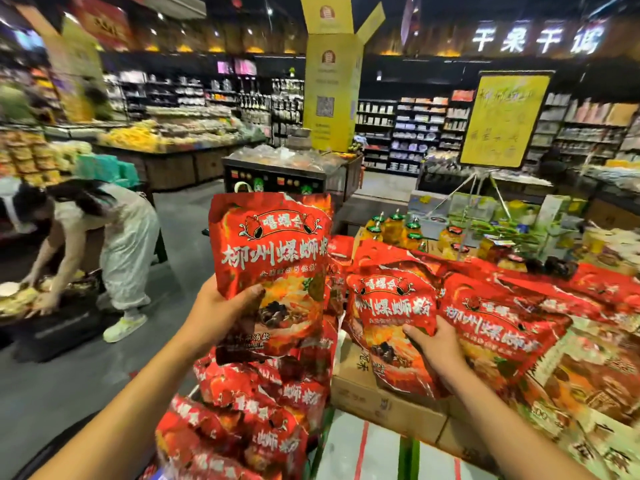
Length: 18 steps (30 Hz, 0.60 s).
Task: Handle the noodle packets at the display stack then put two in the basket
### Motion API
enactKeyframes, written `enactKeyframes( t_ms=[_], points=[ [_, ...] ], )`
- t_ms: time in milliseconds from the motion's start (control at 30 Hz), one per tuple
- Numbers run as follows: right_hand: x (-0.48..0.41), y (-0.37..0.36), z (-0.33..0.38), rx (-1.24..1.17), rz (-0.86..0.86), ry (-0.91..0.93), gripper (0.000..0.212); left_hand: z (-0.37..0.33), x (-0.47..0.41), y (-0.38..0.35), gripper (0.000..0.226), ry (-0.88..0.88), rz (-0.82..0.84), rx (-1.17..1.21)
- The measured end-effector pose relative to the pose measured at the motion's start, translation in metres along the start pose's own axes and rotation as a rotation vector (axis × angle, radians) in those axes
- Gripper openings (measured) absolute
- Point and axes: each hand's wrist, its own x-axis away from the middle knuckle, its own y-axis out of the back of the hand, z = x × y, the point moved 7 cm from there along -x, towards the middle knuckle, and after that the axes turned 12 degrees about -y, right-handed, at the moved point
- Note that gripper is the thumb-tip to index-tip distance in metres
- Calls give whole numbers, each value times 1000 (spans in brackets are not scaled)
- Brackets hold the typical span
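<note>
Nearest, at the bottom of the view, a heap of red noodle packets spills downward beside a cardboard carton that sits at the near edge of a display stand. Above the heap, the left hand grasps a raised red packet, thumb curled over its front and fingers behind it, holding it upright in the air so that its white lettering faces the viewer. To the right, the right hand grips a second red packet by its right edge, thumb pressed on the front; this packet leans at the left end of a row of packets lying tilted across the display stand, and it rests over the carton. Behind the row, toward the far edge of the stand, stand bottles of yellow liquid with green caps. Farther back on the right, a yellow handwritten sign stands on an easel. At the left, across the grey floor, a person in pale clothes bends over low trays of goods. In the distance a tall yellow box rises above dark shelves packed with goods.
</note>
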Motion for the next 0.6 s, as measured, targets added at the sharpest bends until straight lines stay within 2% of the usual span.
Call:
enactKeyframes(
  t_ms=[200, 367, 600],
  points=[
    [-36, -17, -23, -45, 38, -124, 38, 9, -1, 10, 15, 6, -36, -67],
    [-51, -18, -41, -83, 10, -229, 29, 13, -3, 11, 21, 31, -4, -67],
    [-51, -12, -37, -11, 6, -209, 38, 13, -10, -3, 26, 23, 52, -15]
  ],
)
